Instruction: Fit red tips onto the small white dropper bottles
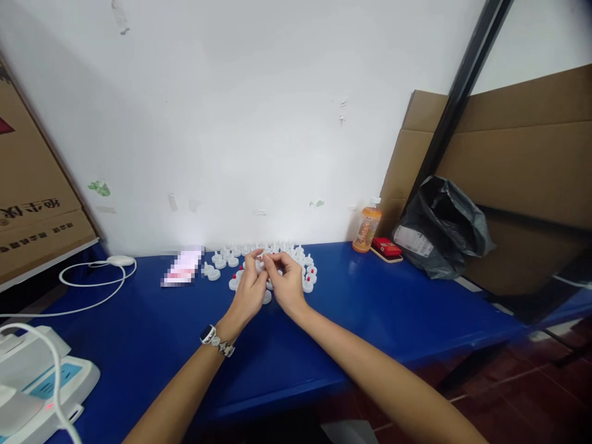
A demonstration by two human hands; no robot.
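Observation:
My left hand (252,285) and my right hand (287,285) meet over the table, fingers closed in a pinch. Between them shows part of a small white nozzle cap (259,265), which the left fingers hold. Right fingertips press together at that cap; whatever else they hold is too small to make out. Around and behind both hands stand many white nozzle caps (220,261), round at the base with a thin spout. A few near the hands carry red tips, such as the red-tipped cap (308,283) at right. One white cap (267,297) lies just below my hands.
The blue table (370,308) runs along a white wall. A blurred-out phone-like item (184,266) and white cable (92,283) lie left; a white device (60,382) stands front left. At right are an orange drink bottle (367,229), red pack (386,247) and black plastic bag (444,228).

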